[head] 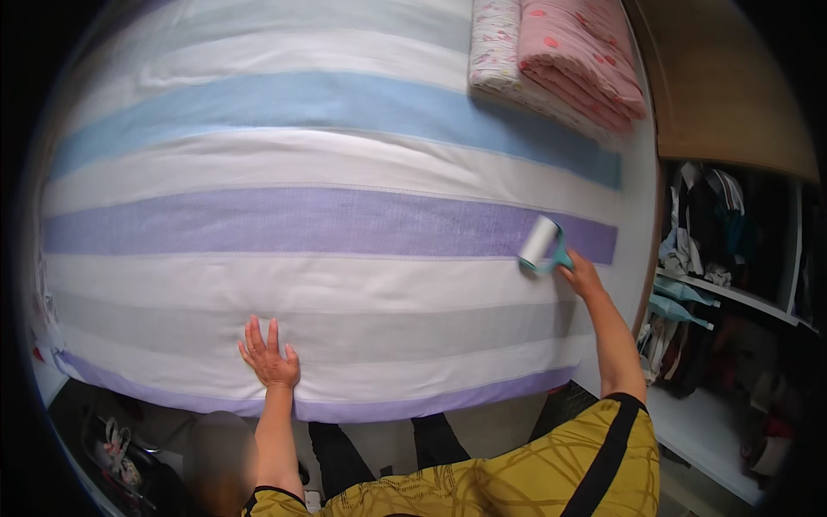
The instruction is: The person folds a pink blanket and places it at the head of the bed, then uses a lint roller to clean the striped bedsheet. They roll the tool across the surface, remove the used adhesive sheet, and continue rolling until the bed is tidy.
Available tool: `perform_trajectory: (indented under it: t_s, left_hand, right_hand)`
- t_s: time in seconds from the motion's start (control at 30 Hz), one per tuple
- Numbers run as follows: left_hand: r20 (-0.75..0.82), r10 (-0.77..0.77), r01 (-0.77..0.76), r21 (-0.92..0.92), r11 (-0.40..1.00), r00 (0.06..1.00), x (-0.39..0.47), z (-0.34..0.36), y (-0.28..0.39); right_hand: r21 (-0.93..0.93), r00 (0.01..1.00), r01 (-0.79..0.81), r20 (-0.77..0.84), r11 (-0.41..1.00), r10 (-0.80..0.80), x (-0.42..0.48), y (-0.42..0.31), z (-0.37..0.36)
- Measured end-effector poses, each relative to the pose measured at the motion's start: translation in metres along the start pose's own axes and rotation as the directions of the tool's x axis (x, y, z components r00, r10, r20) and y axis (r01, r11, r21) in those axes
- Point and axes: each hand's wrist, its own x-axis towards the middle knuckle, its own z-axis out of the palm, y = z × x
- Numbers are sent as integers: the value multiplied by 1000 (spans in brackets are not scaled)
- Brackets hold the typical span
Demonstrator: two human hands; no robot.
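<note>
A striped bed sheet (pixel 362 278) in white, purple, blue and grey covers the bed before me. My left hand (pixel 274 362) lies palm down with fingers spread on the sheet, close to the bed's near edge. In my right hand (pixel 581 274) is the teal handle of a lint roller (pixel 540 243). Its white cylinder is at the right end of the purple stripe and looks slightly blurred. Whether the cylinder touches the cloth I cannot tell.
A folded pink quilt (pixel 581 58) and a folded white patterned quilt (pixel 494 45) lie at the far right of the bed. Beyond the right side stands an open wardrobe (pixel 730 294) with clothes (pixel 701 213). Dark items, partly blurred, are at the lower left.
</note>
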Motion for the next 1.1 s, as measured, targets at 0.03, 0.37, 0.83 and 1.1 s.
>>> perform_trajectory:
  t_s: [0.03, 0.37, 0.83, 1.1]
  left_hand:
    - [6, 0, 0, 8, 1000, 1000, 1, 0, 1]
    - [-64, 54, -49, 69, 996, 997, 6, -1, 9]
    - [-94, 94, -83, 117, 990, 991, 3, 2, 13]
    - [-17, 51, -47, 201, 978, 999, 3, 0, 8]
  right_hand:
    - [-48, 998, -54, 10, 997, 55, -29, 29, -8]
    - [302, 919, 317, -333, 899, -212, 116, -117, 6]
    - [163, 954, -229, -159, 960, 255, -91, 134, 26]
    - [301, 799, -451, -284, 840, 530, -188, 115, 64]
